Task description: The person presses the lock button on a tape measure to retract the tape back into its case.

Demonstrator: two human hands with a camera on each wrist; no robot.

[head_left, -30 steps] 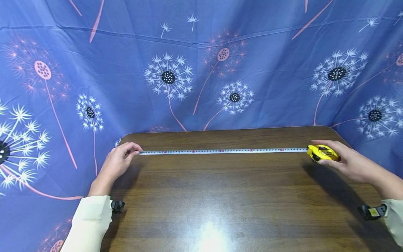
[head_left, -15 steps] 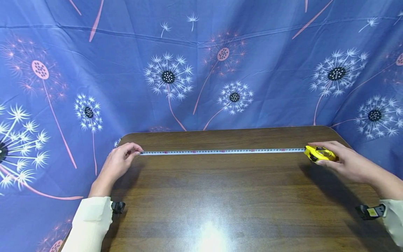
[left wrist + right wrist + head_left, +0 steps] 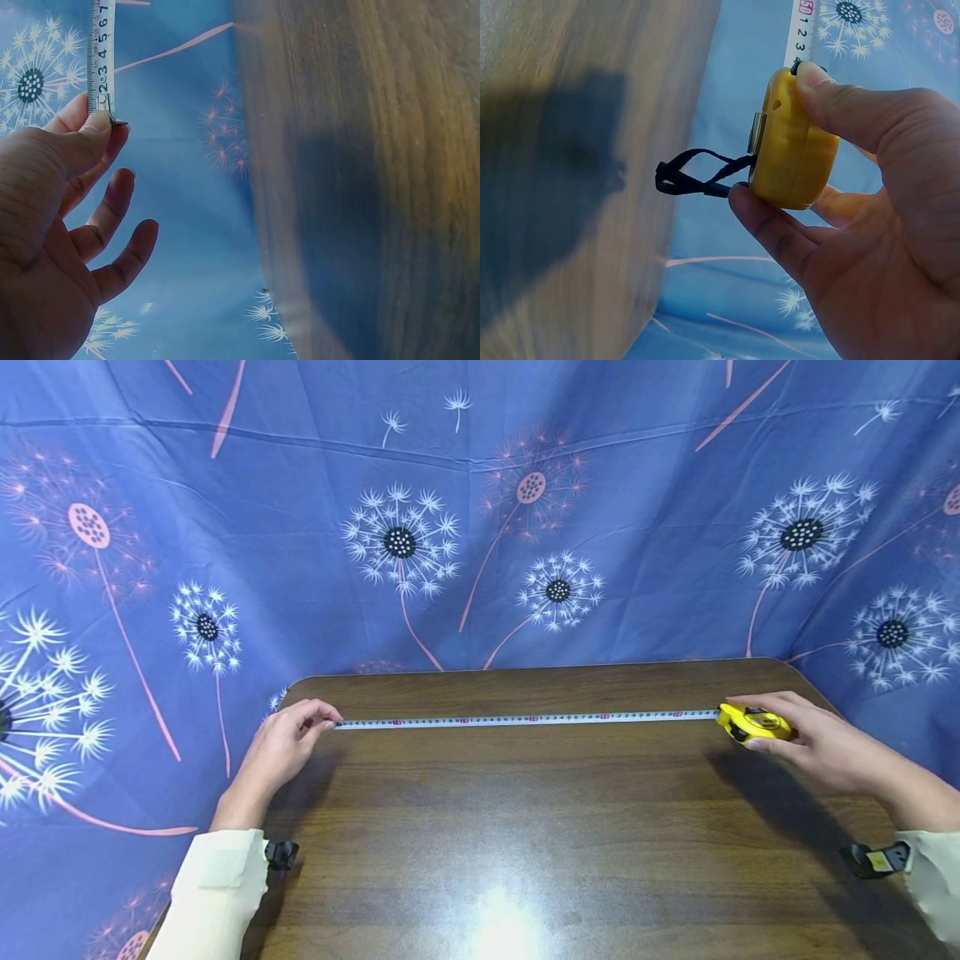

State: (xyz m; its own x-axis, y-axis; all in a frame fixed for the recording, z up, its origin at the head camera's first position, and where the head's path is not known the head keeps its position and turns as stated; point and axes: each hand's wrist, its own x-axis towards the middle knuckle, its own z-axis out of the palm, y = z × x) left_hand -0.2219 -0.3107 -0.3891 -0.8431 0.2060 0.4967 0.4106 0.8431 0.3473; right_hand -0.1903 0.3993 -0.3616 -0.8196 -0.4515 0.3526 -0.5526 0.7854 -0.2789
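A yellow tape measure [image 3: 753, 723] is in my right hand [image 3: 825, 745], whose thumb and fingers grip its case. Its white blade [image 3: 525, 721] stretches nearly level across the far part of the table. At the other end my left hand [image 3: 281, 747] pinches the blade's tip between thumb and fingers; in the left wrist view the metal end hook [image 3: 118, 122] shows beside the thumb. Seen in the right wrist view, my thumb lies at the case's mouth where the blade comes out near the red 50 mark. A black wrist strap [image 3: 697, 176] hangs from the case.
A brown wooden table [image 3: 480, 810] lies below both hands, with a bright glare near its front. Behind it and at both sides hangs a blue cloth [image 3: 480, 527] printed with dandelions. Both hands cast shadows on the wood.
My right hand has moved a little left with the tape measure case, so the blade stretch between the hands is slightly shorter. My left hand has stayed almost still.
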